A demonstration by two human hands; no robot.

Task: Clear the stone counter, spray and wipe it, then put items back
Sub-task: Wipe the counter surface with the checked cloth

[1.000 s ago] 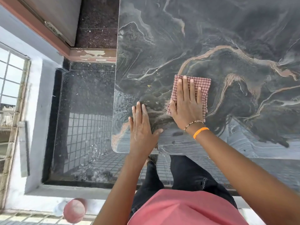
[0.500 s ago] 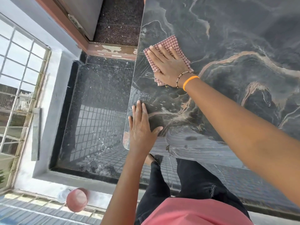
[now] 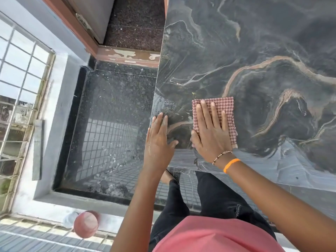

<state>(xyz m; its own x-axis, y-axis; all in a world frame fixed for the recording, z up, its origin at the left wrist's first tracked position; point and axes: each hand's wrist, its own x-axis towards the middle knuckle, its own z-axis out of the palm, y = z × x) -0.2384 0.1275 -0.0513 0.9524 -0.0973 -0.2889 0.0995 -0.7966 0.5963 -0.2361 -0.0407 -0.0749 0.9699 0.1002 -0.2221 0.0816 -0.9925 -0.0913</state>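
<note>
The stone counter [image 3: 263, 51] is a dark grey slab with tan and white veins, filling the right half of the head view. A folded red-and-white checked cloth [image 3: 223, 106] lies flat near the counter's front left corner. My right hand [image 3: 211, 135] presses flat on the cloth, fingers spread, with a bead bracelet and an orange band at the wrist. My left hand [image 3: 158, 140] rests palm down on the counter's left edge, just left of the cloth, holding nothing.
Left of the counter, a dark speckled floor [image 3: 112, 115] lies lower down. A worn reddish door threshold [image 3: 127, 55] is at the back. A barred window [image 3: 20, 88] is at far left. A pink round object [image 3: 85, 224] sits on the pale ledge near my feet.
My right hand has slid the cloth back from the counter's far left edge toward me, close beside my left hand. The left hand has stayed on the counter's edge.
</note>
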